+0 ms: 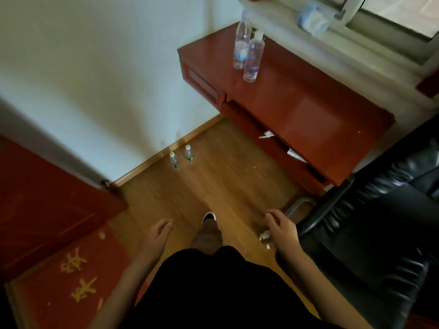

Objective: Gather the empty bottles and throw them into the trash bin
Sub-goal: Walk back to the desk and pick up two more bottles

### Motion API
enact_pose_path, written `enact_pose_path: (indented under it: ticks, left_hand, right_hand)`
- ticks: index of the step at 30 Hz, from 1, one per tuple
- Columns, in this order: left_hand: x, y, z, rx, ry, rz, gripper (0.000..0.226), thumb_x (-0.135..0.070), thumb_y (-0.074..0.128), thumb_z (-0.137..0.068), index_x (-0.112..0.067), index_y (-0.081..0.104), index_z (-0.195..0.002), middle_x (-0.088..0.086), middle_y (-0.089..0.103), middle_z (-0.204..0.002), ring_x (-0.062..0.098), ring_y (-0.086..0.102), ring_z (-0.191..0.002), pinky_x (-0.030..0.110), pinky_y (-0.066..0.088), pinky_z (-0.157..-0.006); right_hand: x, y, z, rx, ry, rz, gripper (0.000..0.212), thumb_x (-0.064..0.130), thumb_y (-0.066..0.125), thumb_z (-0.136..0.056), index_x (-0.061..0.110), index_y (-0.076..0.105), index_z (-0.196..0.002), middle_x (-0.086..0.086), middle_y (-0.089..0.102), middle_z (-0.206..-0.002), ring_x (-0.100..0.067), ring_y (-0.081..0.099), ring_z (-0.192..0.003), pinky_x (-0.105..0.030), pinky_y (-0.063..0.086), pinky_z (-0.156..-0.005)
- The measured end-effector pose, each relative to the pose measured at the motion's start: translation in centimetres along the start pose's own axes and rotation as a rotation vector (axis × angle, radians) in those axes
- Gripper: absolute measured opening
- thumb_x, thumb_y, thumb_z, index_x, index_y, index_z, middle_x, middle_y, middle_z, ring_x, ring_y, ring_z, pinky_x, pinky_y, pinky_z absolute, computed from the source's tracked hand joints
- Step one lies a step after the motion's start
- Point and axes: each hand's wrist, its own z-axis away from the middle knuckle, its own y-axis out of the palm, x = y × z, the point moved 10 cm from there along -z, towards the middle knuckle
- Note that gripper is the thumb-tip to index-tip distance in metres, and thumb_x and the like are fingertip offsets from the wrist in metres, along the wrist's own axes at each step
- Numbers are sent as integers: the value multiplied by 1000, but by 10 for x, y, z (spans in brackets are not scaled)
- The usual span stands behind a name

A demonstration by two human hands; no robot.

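A: What lies nearest the person?

B: A wooden floor (213,186), with a red mat (71,269) bearing yellow figures at the lower left and a red door (47,198) beside it. One shoe (209,217) steps forward between the arms. A black padded chair (380,222) fills the right side.

A: And farther on?

B: Two small bottles with green labels stand upright by the skirting of the white wall (95,67), the left floor bottle (174,161) just beside the right floor bottle (189,154). Past them a red bench (320,103) sits under a window sill (308,32). Two taller clear bottles stand on its far corner, the tall bottle (241,42) touching or nearly touching the shorter bottle (253,58).

A: Anything in the way?

B: The chair crowds the bench's near end; the floor up to the small bottles lies bare.

A: The hands?

B: The left hand (159,233) hangs loose, fingers half curled, holding nothing. The right hand (280,226) is also slack and partly spread; a small clear object (266,237) shows beside it, too blurred to tell whether it is held.
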Motion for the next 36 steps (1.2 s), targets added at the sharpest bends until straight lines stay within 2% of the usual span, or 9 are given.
enact_pose_path:
  ticks: [5,11,14,21,24,26,30,33,36]
  left_hand:
    - [-104,-22,-125,67,138,-94,16,-31,48,-96,-38,59,-87,-11,66,-90,8,62,-88,25,47,-74]
    - [-204,-30,-241,133,241,-208,26,-30,42,-100,-20,64,-110,-8,66,-96,9,62,-88,23,49,-73]
    - [-228,-18,-282,175,253,-201,26,-28,44,-99,-17,64,-112,0,69,-95,20,65,-83,29,52,-73]
    - [-249,2,-360,175,162,-164,25,-24,46,-99,-16,65,-111,-5,68,-97,17,65,-88,19,47,-71]
    - [-269,-3,-391,129,138,-139,22,-26,46,-98,-22,66,-105,-5,70,-94,20,66,-85,36,55,-78]
    - [-289,-7,-412,96,154,-153,19,-25,46,-98,-26,64,-102,-7,70,-93,10,64,-83,30,54,-75]
    - [-334,-12,-460,46,207,-177,20,-26,47,-98,-23,65,-105,-4,70,-100,-1,59,-87,12,41,-71]
    - [-364,-9,-495,70,225,-213,27,-28,50,-97,-19,62,-119,-2,67,-110,5,58,-93,11,39,-72]
    - [-389,5,-529,149,209,-166,43,-28,58,-93,-16,50,-133,0,59,-122,12,57,-105,14,41,-77]
  right_hand:
    - [47,-13,-72,-81,67,-62,13,28,52,-98,30,63,-91,1,68,-88,-12,61,-74,-22,45,-61]
    - [88,-38,-137,-211,134,-77,15,25,52,-98,22,66,-95,-2,69,-86,-11,61,-68,-17,45,-56]
    - [94,-48,-168,-235,171,-88,14,27,52,-98,24,65,-97,2,69,-87,-13,62,-67,-23,47,-59]
    - [130,-64,-276,-207,168,-97,16,26,50,-98,24,64,-91,-3,69,-78,0,44,-38,-15,34,-41]
    - [164,-79,-329,-181,116,-91,17,26,51,-98,21,67,-95,-5,73,-85,-18,59,-55,-23,43,-51]
    - [190,-87,-361,-164,82,-101,16,25,51,-98,23,66,-95,-9,72,-87,-33,65,-71,-30,47,-60]
    - [247,-106,-422,-188,-25,-132,12,22,55,-96,23,67,-98,-10,69,-86,-12,55,-62,-18,41,-51]
    - [275,-111,-459,-214,-52,-131,29,24,64,-91,18,62,-119,5,67,-100,-10,64,-92,-19,54,-79]
    - [286,-103,-488,-203,-35,-105,69,34,75,-80,27,42,-140,11,53,-129,-8,53,-113,-27,49,-93]
